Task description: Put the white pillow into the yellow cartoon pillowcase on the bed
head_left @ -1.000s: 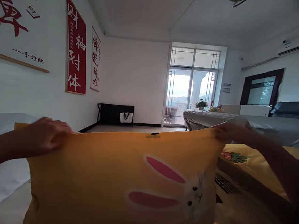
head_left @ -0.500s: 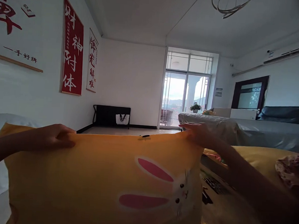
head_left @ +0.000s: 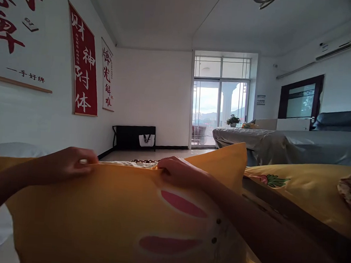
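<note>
While it stands upright close in front, the yellow pillow (head_left: 121, 224) shows a rabbit with pink ears; the left hand (head_left: 67, 166) and right hand (head_left: 180, 172) pinch its top edge, fingers closed.

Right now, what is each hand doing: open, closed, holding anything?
Left hand: closed, pinching the top edge of the yellow pillowcase.
Right hand: closed on the same top edge, near the middle.
</note>
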`<state>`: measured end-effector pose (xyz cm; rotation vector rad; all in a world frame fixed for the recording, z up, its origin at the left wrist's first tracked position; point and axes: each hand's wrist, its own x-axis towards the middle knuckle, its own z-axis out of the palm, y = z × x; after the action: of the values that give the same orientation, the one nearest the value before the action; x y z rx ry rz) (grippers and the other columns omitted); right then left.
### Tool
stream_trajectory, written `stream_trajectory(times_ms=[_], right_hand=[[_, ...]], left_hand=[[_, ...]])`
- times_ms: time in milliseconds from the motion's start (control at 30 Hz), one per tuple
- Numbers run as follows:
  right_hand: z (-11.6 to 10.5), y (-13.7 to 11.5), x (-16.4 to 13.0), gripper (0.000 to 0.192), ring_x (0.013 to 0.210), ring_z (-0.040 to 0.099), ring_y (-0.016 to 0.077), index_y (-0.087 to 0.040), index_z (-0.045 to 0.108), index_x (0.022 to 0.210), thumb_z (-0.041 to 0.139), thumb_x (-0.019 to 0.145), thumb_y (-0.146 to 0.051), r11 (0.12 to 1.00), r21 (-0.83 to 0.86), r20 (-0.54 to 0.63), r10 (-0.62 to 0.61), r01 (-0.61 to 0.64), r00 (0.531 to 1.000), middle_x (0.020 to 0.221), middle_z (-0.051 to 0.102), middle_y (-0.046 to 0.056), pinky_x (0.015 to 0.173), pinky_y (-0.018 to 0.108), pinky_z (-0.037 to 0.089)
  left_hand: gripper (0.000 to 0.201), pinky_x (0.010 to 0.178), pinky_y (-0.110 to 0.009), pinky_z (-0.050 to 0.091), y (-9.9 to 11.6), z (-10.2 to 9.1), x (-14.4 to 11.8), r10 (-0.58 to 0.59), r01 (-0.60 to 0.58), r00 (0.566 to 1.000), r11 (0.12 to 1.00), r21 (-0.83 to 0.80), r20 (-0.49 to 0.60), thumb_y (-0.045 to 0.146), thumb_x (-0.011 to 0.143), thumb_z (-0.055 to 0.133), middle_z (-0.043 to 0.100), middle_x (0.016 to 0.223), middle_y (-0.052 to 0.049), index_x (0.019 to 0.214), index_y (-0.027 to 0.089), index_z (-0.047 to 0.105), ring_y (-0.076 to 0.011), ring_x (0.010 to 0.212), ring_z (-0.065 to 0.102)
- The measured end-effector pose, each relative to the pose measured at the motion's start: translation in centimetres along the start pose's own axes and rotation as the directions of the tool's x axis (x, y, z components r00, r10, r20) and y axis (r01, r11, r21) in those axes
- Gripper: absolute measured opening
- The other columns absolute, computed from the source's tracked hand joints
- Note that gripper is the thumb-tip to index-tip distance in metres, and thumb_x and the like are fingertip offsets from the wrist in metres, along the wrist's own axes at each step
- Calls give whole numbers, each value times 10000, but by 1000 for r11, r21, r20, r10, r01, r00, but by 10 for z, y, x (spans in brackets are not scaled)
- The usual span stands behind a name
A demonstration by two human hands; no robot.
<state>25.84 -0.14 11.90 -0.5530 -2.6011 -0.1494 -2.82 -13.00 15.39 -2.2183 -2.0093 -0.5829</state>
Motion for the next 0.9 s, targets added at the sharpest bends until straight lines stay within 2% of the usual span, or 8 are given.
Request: stream_trajectory(times_ms=[67, 133, 233, 333, 500, 700, 800, 900], right_hand=[[1, -7, 2, 115, 579, 291, 91, -174, 405, 599, 426, 691, -109, 999, -35, -27, 36, -37, 999, 611, 423, -31, 546, 250, 190], [0, -13, 3, 126, 566, 286, 93, -176, 408, 600, 417, 715, -126, 996, -45, -56, 74, -76, 996, 593, 412, -32, 539, 255, 181], [-4, -16, 1, 116, 576, 330, 93, -179, 472, 660, 416, 758, -151, 997, -29, -44, 74, -75, 996, 614, 451, -31, 545, 244, 205], [-10, -8, -7, 82, 639, 413, 105, -177, 531, 708, 475, 765, -194, 998, -42, 43, 55, -53, 998, 705, 527, -7, 594, 232, 275], [-19, 18, -17, 165, 798, 521, 172, -181, 607, 841, 594, 742, -311, 988, -95, 166, 133, -119, 977, 898, 608, 53, 700, 266, 355], [-26, 29, -20, 105, 703, 478, 153, -184, 544, 698, 557, 747, -277, 971, -95, 209, 234, -218, 950, 727, 560, 16, 602, 250, 321], [-30, 26, -23, 165, 669, 475, 133, -183, 542, 723, 562, 767, -341, 961, 78, 154, 252, -266, 955, 718, 548, -5, 571, 238, 322], [-30, 21, -24, 286, 603, 438, 109, -176, 524, 680, 560, 777, -443, 907, 250, 116, 319, -338, 941, 644, 483, -29, 528, 227, 307]], left_hand=[[383, 717, -229, 418, 26, 0, 11, 124, -127, 987, 991, 28, 103, 539, 786, 443, 676, 923, 2, 924, 219, 604, -181, 835, 596], [401, 725, -254, 414, 52, 12, 23, 223, -234, 967, 969, 83, 120, 536, 786, 467, 660, 1016, -23, 1030, 238, 581, -205, 880, 597], [279, 668, -277, 392, 73, 40, 40, 287, -312, 945, 936, 165, 160, 431, 786, 470, 654, 975, -53, 936, 227, 588, -220, 831, 594], [188, 627, -271, 366, 69, 60, 50, 309, -329, 935, 939, 98, 177, 368, 797, 459, 650, 913, -48, 845, 222, 566, -205, 781, 583], [277, 606, -253, 331, 49, 64, 50, 320, -313, 940, 947, -74, 118, 424, 835, 454, 613, 767, -26, 728, 185, 547, -167, 709, 530], [372, 507, -232, 242, 52, 59, 45, 245, -226, 969, 941, -253, 44, 483, 828, 458, 436, 577, 30, 624, 173, 487, -106, 575, 392], [418, 491, -248, 196, 54, 52, 43, 223, -208, 974, 955, -211, 45, 484, 832, 432, 364, 542, 28, 558, 170, 418, -92, 532, 335], [444, 488, -265, 169, 58, 44, 43, 238, -237, 970, 971, -39, 47, 463, 814, 433, 315, 506, 21, 496, 170, 331, -90, 499, 286]])
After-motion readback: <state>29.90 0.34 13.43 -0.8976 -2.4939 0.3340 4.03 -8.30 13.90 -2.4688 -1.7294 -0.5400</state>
